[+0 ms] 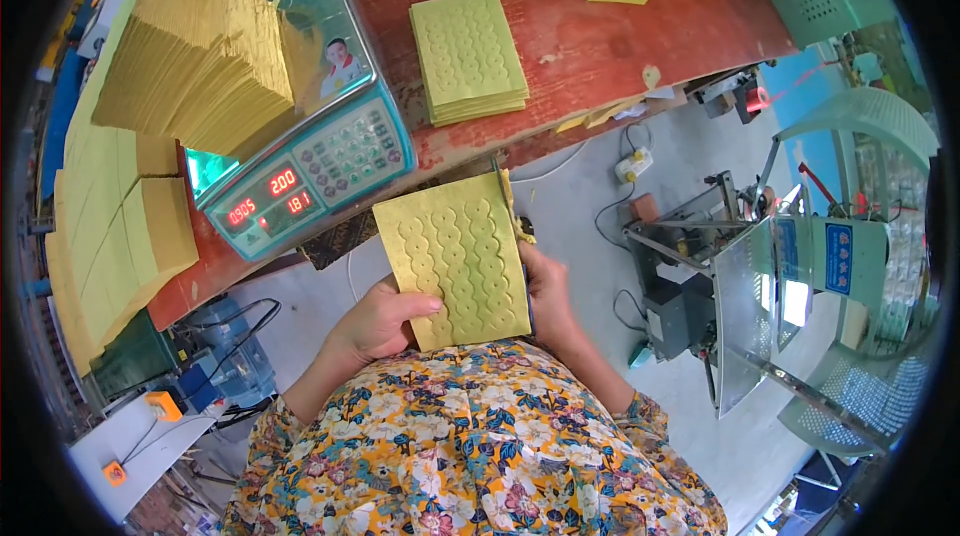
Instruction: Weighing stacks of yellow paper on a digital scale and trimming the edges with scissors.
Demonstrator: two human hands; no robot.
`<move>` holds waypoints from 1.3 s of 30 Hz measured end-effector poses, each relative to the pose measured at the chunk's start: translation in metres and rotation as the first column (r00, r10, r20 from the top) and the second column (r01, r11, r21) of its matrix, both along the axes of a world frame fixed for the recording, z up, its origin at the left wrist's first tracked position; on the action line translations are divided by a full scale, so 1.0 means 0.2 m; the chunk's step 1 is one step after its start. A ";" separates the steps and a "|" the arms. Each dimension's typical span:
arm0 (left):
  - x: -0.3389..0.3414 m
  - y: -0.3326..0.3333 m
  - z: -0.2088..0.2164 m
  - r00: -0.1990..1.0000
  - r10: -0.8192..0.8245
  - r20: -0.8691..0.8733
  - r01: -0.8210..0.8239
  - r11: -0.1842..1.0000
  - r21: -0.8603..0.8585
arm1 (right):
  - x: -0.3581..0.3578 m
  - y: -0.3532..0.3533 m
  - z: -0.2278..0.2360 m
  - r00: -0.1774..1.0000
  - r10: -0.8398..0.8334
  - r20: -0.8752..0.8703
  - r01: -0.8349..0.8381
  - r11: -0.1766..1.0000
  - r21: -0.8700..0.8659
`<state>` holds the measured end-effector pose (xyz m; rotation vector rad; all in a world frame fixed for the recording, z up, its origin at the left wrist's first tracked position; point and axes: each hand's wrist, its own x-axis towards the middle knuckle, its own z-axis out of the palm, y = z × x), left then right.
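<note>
Red worktop (590,56) ahead. Yellow embossed sheets (465,256) held just before floral top (460,436), long axis running away from it, far end leaning left. Left hand (385,321) grips lower-left edge, thumb on face; right hand (547,291) at right long edge, grasp hidden, cannot tell. Beyond: scale (345,156) left, second stack (468,48).

Workshop, with digital scale (352,150) and yellow paper stacks (200,66) on worn bench (585,51)

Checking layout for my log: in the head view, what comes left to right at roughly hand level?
Yellow paper pile → left hand → embossed yellow pad → right hand → dark box → silvery panel.
</note>
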<state>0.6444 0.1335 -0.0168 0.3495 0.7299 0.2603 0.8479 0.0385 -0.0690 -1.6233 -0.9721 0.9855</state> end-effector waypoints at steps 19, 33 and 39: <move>0.27 0.07 -0.07 0.969 -0.232 -0.083 0.232 0.973 -0.013 | 0.22 -0.21 -0.35 0.799 -0.439 -0.411 0.258 0.867 -0.426; 0.75 0.12 0.02 0.941 0.273 -0.202 -0.225 0.947 0.231 | 1.32 0.05 -1.24 0.950 0.087 0.301 0.155 0.704 -0.693; 0.82 0.03 -0.02 0.862 0.409 -0.301 -0.375 0.912 0.166 | 1.82 0.81 -1.27 0.806 0.293 0.514 0.011 0.861 -0.508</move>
